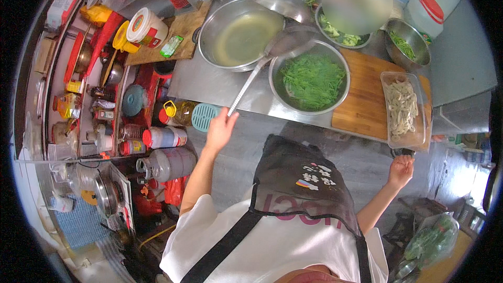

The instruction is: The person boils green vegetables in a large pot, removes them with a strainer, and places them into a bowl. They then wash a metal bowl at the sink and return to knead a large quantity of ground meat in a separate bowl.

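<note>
My left hand [222,129] grips the ribbed handle of a large metal skimmer [292,41]. Its broad head hangs over the gap between a wide metal pan [208,43] and a steel basin [346,86]. Cloudy yellowish liquid [245,39] fills the pan's bottom. Chopped green leafy vegetables [312,80] lie in the basin. At the counter's right end, my right hand [401,171] is curled near a dark rounded object [402,152] below the edge; whether it holds that object is unclear. Just beyond, a clear plastic tray [422,125] of pale sliced food [401,108] rests on a wooden board [361,94].
Behind stand a domed metal lid [281,2], a bowl of cut green vegetables [346,43] and a tilted steel bowl of green pieces [408,45]. A white tub [147,27] sits at left beside crowded shelves [82,106]. A blurred patch covers the back.
</note>
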The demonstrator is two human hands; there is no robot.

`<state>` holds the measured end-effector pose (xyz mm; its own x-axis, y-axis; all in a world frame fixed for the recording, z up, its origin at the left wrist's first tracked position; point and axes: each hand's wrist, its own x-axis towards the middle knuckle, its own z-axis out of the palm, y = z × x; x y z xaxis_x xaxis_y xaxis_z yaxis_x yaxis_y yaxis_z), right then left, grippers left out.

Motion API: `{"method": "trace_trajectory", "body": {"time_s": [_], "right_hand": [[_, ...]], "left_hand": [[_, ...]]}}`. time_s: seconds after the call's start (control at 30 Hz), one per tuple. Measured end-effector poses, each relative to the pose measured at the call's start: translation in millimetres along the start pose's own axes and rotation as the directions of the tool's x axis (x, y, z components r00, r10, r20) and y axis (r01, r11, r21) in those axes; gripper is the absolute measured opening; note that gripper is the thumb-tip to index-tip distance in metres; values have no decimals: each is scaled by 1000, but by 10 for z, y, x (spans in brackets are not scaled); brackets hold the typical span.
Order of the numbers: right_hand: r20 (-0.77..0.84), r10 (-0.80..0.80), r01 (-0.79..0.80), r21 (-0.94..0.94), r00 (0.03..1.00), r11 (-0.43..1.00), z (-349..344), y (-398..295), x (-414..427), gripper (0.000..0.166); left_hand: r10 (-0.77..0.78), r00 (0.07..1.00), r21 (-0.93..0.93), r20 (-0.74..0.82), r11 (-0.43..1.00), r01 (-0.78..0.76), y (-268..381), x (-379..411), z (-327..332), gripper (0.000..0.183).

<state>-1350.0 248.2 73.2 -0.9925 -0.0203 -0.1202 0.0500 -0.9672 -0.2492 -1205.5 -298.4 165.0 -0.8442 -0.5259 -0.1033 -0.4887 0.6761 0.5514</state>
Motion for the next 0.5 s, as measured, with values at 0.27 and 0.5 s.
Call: {"method": "trace_trajectory", "body": {"time_s": [0.27, 0.5], "right_hand": [[19, -4, 4, 4, 1000, 1000, 298, 457, 167, 10], [-17, -129, 129, 3, 991, 992, 463, 1106, -146, 11]], "left_hand": [[-52, 998, 126, -42, 990, 57, -842, 1314, -1134, 35], [-12, 983, 338, 185, 940, -52, -1068, 2263, -1742, 33]]}}
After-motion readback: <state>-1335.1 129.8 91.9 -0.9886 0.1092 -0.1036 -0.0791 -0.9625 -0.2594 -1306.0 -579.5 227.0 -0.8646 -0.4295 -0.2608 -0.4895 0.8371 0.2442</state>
